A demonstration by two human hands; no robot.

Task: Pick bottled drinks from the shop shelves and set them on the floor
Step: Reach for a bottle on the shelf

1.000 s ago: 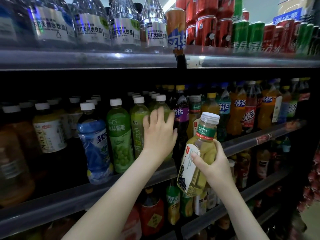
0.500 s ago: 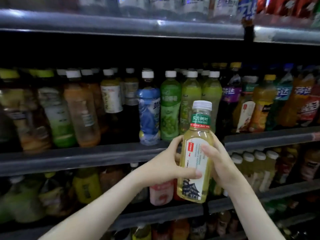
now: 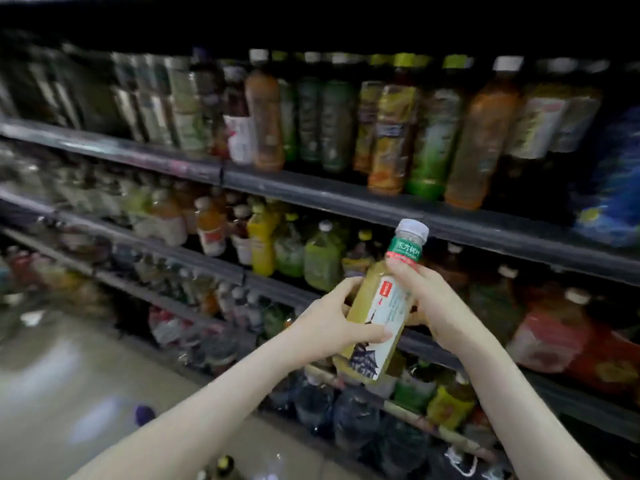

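Note:
I hold a pale yellow-green tea bottle [image 3: 382,308] with a white cap, green neck band and a white label, tilted to the right, in front of the lower shelves. My left hand [image 3: 334,323] wraps its lower body from the left. My right hand [image 3: 429,299] grips its upper body and neck from the right. Both hands are shut on this same bottle. The shelves [image 3: 346,194] behind it carry rows of bottled drinks, blurred by motion.
The glossy pale floor [image 3: 69,382] opens at lower left. Bottle caps [image 3: 143,414] stand on the floor near my left forearm, and more show at the bottom edge. Large water bottles [image 3: 353,417] fill the lowest shelf. The shelf edges run diagonally close on the right.
The view has swung down and to the left, so the floor now shows. My left hand left the shelf and joined my right on the tea bottle, which now tilts right.

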